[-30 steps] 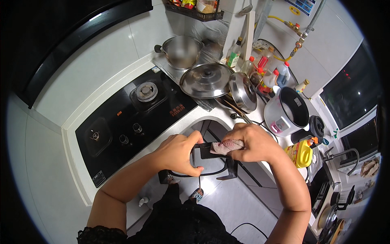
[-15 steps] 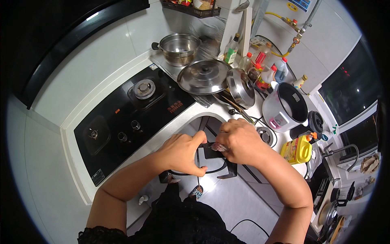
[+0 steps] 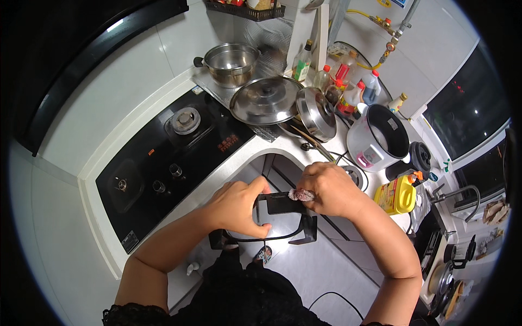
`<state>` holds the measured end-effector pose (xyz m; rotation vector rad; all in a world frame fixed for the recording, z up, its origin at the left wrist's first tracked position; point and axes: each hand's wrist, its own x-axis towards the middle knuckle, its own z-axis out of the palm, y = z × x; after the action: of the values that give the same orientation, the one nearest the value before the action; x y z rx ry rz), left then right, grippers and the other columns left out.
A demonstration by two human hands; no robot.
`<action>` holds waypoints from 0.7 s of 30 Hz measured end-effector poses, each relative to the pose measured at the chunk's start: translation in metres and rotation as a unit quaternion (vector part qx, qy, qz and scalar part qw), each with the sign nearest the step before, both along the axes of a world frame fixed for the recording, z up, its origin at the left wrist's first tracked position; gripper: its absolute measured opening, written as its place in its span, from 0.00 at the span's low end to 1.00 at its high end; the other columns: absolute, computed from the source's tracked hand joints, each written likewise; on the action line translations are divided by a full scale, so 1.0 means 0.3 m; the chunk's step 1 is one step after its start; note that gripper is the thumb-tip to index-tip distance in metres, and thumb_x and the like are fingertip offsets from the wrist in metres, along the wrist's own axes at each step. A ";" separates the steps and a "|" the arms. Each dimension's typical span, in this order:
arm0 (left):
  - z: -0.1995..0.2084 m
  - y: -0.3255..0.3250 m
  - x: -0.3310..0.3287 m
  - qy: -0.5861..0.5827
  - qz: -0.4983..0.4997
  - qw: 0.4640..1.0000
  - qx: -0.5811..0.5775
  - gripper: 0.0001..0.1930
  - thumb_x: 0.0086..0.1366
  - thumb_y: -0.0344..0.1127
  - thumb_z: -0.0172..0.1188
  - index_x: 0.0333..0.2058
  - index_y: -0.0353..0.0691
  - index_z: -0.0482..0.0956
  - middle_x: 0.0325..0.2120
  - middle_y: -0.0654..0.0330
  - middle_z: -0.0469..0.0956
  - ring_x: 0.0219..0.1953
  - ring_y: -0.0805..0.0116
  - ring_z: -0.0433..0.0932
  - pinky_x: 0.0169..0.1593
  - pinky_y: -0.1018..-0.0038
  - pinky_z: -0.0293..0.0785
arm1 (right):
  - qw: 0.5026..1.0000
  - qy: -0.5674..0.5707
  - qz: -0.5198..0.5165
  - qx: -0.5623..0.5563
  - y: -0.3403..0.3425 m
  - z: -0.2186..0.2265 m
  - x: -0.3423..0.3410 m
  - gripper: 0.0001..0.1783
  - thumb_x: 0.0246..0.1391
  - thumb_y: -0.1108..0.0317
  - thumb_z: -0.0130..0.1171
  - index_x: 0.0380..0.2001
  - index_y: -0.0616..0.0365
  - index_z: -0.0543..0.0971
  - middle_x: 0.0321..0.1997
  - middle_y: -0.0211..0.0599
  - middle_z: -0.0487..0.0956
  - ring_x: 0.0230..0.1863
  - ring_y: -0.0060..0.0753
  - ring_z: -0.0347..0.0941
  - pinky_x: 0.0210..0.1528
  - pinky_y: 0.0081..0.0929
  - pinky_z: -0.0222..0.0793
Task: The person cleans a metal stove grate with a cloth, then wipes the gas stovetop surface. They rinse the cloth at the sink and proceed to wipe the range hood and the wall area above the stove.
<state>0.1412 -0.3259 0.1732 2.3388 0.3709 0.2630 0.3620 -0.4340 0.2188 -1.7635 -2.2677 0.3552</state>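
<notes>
A black pan support from a gas stove is up in front of my body, its round ring and flat legs showing over the floor. My left hand grips its left side, thumb and fingers curled around the frame. On the far edge of a flat leg, my right hand pinches a crumpled greyish-pink cloth. That hand covers part of the cloth. To the left lies the black glass cooktop with its burners bare of supports.
A steel pot, a large lid and a smaller lid stand beyond the cooktop. Several sauce bottles crowd the corner. A rice cooker and yellow jug sit on the right counter. A black cable crosses the floor.
The cloth in my right hand has shifted slightly right along the leg, baring more of its flat face. My left hand keeps its grip. The view has turned a little.
</notes>
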 end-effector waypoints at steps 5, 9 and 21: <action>0.030 -0.032 0.031 0.035 -0.012 0.999 0.009 0.31 0.37 0.45 0.71 0.38 0.38 0.68 0.19 0.54 0.76 0.22 0.51 0.78 0.30 0.64 0.74 | 0.996 0.036 0.046 0.061 0.026 -0.021 -0.053 0.14 0.29 0.71 0.66 0.28 0.54 0.82 0.28 0.37 0.77 0.35 0.43 0.75 0.39 0.36 0.72; -0.004 -0.001 0.008 0.012 -0.001 1.000 -0.004 0.30 0.38 0.48 0.70 0.38 0.39 0.68 0.17 0.54 0.75 0.23 0.50 0.77 0.33 0.61 0.73 | 0.999 0.009 0.002 0.031 -0.017 -0.040 0.012 0.12 0.31 0.70 0.66 0.27 0.54 0.82 0.28 0.36 0.77 0.35 0.43 0.75 0.39 0.36 0.72; 0.001 0.014 -0.021 0.038 0.003 0.999 -0.021 0.31 0.38 0.46 0.70 0.38 0.38 0.67 0.16 0.56 0.74 0.20 0.54 0.76 0.28 0.64 0.72 | 0.993 0.066 -0.071 0.071 -0.047 0.010 0.026 0.14 0.31 0.71 0.66 0.28 0.54 0.81 0.26 0.38 0.77 0.31 0.45 0.75 0.34 0.35 0.72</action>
<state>0.1349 -0.3217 0.1734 2.3120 0.4168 0.1671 0.3698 -0.4480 0.2219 -1.7619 -2.0110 0.2666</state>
